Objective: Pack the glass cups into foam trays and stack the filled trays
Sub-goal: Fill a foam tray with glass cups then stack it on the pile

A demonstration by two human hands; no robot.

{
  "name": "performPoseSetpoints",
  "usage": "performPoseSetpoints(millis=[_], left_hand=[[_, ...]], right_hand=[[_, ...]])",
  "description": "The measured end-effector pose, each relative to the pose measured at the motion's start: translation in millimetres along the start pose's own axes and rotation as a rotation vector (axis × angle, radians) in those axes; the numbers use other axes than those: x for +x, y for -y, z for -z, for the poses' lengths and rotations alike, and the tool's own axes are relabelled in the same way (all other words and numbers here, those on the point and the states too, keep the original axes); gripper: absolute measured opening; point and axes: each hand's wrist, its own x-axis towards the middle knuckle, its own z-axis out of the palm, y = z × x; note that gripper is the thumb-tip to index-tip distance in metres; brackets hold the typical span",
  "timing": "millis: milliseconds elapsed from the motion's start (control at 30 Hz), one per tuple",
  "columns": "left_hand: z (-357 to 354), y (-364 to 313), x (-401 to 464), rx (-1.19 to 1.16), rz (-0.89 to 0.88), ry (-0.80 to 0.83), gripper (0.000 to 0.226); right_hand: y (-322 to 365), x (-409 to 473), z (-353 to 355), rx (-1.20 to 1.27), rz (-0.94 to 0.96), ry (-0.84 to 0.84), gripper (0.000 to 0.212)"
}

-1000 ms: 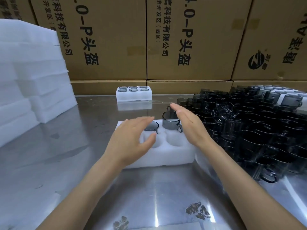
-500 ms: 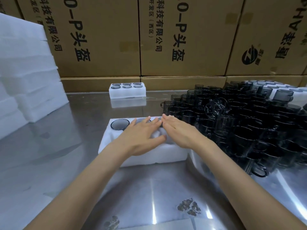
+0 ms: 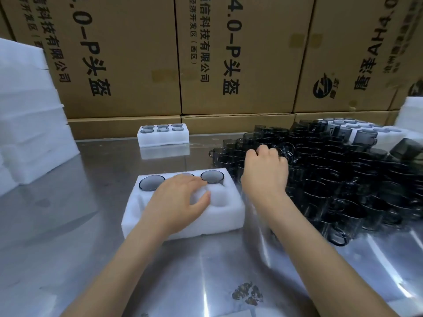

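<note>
Left hand perhaps hides the middle cup.

Open steel table: left and front of the near foam tray; also the lane from it to the filled tray at the back. Right side: blocked by massed glass cups, apparently touching throughout. Left edge: foam stack. Rear: wall of cartons.

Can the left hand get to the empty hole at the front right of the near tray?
Probably yes. The left hand already rests on the near tray, and the empty hole is right beside its thumb with nothing over it.
</note>
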Motion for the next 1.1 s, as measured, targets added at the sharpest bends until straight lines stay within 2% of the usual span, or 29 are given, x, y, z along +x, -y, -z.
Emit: performPoseSetpoints(millis=[167, 333, 433, 500, 567, 667, 767, 867, 933, 1000, 1100], left_hand=[[-2.3, 1.4, -0.1, -0.026, 0.032, 0.009, 0.038], [-2.2, 1.6, -0.4, -0.026, 0.033, 0.007, 0.037], [-3.1, 2.3, -0.1, -0.014, 0.029, 0.004, 0.039], [-3.8, 3.5, 0.0, -0.014, 0.021, -0.005, 0.04], [-3.8, 3.9, -0.6, -0.024, 0.018, -0.021, 0.041], [-1.3, 0.7, -2.4, -0.055, 0.007, -0.129, 0.045], [6.9, -1.8, -5.6, -0.23, 0.018, -0.276, 0.059], [13.4, -0.2, -14.0, -0.368, -0.041, -0.383, 0.047], [15.9, 3.8, -22.5, -0.358, -0.04, -0.455, 0.039], [17.6, 9.1, -30.3, -0.391, -0.015, -0.515, 0.042], [21.4, 15.3, -39.5, -0.475, 0.018, -0.655, 0.051]], right_hand=[[-19.7, 8.8, 22.4, -0.181, -0.094, 0.207, 0.038], [-22.0, 9.3, 26.8, -0.18, -0.117, 0.375, 0.038], [-20.3, 10.2, 27.4, -0.109, -0.098, 0.301, 0.034], [-18.4, 10.8, 26.9, -0.034, -0.07, 0.183, 0.031], [-15.0, 9.3, 26.4, 0.066, 0.007, 0.039, 0.04], [-1.6, 0.2, 28.3, 0.369, 0.2, -0.118, 0.06], [22.3, -18.8, 33.8, 0.675, 0.48, -0.122, 0.064], [44.9, -39.5, 29.4, 0.771, 0.671, -0.171, 0.065], [56.4, -48.9, 24.8, 0.838, 0.706, -0.219, 0.066], [65.2, -55.3, 20.6, 0.9, 0.714, -0.267, 0.065], [75.5, -60.7, 15.0, 0.972, 0.565, -0.284, 0.067]])
